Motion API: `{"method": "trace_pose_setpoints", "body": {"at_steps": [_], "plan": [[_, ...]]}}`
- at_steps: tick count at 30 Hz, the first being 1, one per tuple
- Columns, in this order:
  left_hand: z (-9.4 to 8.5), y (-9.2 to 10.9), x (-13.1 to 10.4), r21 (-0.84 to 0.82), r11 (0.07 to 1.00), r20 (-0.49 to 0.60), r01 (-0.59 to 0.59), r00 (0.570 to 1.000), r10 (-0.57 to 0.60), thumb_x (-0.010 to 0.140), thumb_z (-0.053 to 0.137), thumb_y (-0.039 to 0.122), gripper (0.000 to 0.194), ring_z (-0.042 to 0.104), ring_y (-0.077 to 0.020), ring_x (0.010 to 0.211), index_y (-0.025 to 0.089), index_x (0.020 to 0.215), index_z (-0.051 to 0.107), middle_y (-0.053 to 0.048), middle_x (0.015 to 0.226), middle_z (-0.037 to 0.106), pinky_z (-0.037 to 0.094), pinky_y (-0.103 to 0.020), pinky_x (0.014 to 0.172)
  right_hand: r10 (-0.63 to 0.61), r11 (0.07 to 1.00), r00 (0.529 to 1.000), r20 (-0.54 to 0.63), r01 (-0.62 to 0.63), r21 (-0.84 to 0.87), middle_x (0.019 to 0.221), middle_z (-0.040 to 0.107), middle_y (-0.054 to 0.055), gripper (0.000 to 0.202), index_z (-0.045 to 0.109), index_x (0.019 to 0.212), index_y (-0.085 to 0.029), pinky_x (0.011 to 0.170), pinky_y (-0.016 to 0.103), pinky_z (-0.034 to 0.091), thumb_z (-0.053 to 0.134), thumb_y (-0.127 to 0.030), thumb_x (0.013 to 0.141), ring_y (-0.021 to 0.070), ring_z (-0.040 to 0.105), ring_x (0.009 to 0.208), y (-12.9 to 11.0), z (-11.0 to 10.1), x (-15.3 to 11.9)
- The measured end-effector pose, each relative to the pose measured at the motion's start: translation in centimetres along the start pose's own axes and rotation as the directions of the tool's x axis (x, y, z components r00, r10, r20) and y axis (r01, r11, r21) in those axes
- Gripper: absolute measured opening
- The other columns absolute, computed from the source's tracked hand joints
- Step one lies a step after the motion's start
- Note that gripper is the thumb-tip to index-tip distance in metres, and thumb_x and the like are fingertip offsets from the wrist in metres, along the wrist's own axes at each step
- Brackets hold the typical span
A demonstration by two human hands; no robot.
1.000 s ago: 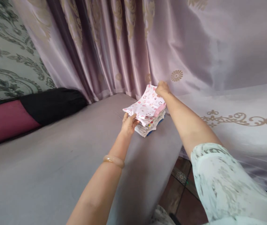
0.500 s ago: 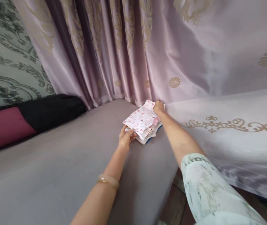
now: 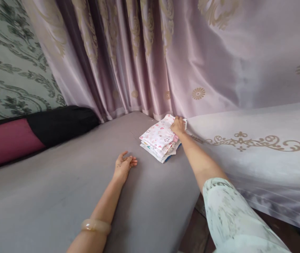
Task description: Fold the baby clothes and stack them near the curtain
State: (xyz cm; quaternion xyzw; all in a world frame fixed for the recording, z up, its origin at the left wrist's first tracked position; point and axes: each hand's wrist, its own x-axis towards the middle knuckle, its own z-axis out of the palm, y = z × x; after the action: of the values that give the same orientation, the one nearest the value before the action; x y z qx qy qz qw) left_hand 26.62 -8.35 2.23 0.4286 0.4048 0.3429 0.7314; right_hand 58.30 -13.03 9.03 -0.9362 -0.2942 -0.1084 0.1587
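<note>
A stack of folded cloths (image 3: 157, 153) lies on the grey padded surface close to the curtain. Its top piece is a white folded cloth with a pink and red print (image 3: 156, 133); lower layers show white edges and a bit of blue. My right hand (image 3: 178, 126) is at the far right corner of the top cloth, fingers curled over its edge, the tips partly hidden. Left of the stack, apart from it, my left hand (image 3: 125, 165) hovers over or rests on the grey surface, holding nothing, its fingers loosely parted. A pale bangle (image 3: 96, 226) circles the left forearm.
The grey padded surface (image 3: 60, 196) spreads across the left and middle. At its far left lies a black and maroon bolster (image 3: 57, 126) against patterned wallpaper. Mauve curtains (image 3: 150, 70) hang behind the stack. On the right is a white panel with gold scrollwork (image 3: 266, 126).
My left hand has let go of the stack's near left corner and drawn back toward the lower left. My right hand stays at the far corner of the top cloth, shifted slightly.
</note>
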Motion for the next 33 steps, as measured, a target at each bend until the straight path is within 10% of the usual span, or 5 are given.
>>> {"method": "trace_pose_setpoints", "body": {"at_steps": [8,14,20,27,33], "plan": [[-0.7,-1.4,0.2,0.007,0.988,0.068,-0.156,0.986,0.155,0.079,0.067,0.019,0.050,0.065,-0.0142,0.059,0.012,0.123,0.044,-0.002,0.070,0.065,0.053,-0.026,0.059,-0.138,0.988,0.990,-0.030,0.136,-0.069,0.136,0.048,0.021,0.040,0.055,0.128,-0.011,0.106,0.046,0.032,0.037,-0.024,0.095,0.0331,0.045,0.126,-1.3,-0.5,-0.7],[-0.8,-1.7,0.2,0.017,0.978,0.086,-0.207,0.975,0.205,0.077,0.067,0.023,0.050,0.065,-0.0149,0.059,0.012,0.120,0.044,-0.001,0.071,0.065,0.054,-0.028,0.060,-0.006,0.999,0.965,0.261,0.018,-0.044,0.148,0.041,0.014,0.061,0.048,0.140,-0.018,0.108,0.067,0.014,0.016,-0.049,0.099,0.0381,0.028,0.139,-0.7,0.5,-0.6],[-0.7,-1.7,0.1,0.016,0.973,0.096,-0.230,0.969,0.228,0.079,0.065,0.023,0.046,0.065,-0.0139,0.059,0.012,0.118,0.045,0.000,0.071,0.065,0.054,-0.029,0.061,-0.035,0.999,0.965,0.261,0.033,0.015,0.154,0.033,0.015,0.061,0.040,0.146,-0.018,0.111,0.066,0.011,0.015,-0.047,0.099,0.0370,0.024,0.142,-1.2,-0.5,-1.2],[-0.6,-1.5,-0.1,0.023,0.975,0.092,-0.222,0.971,0.219,0.080,0.063,0.020,0.037,0.064,-0.0136,0.056,0.012,0.113,0.049,0.000,0.069,0.064,0.054,-0.028,0.059,-0.388,0.920,0.863,0.322,0.380,0.091,0.159,0.024,0.008,0.060,0.035,0.149,-0.026,0.115,0.061,0.008,0.017,-0.054,0.099,0.0334,0.012,0.147,-5.6,-1.3,-7.0],[0.1,-1.5,0.1,0.045,0.984,0.069,-0.174,0.983,0.171,0.082,0.059,0.014,0.028,0.062,-0.0118,0.053,0.014,0.109,0.050,0.001,0.066,0.062,0.051,-0.024,0.056,-0.436,0.881,0.843,0.316,0.471,-0.042,0.156,0.032,0.008,0.056,0.043,0.145,-0.026,0.113,0.065,0.010,0.024,-0.051,0.098,0.0345,0.015,0.145,-6.5,0.2,-9.0]]}}
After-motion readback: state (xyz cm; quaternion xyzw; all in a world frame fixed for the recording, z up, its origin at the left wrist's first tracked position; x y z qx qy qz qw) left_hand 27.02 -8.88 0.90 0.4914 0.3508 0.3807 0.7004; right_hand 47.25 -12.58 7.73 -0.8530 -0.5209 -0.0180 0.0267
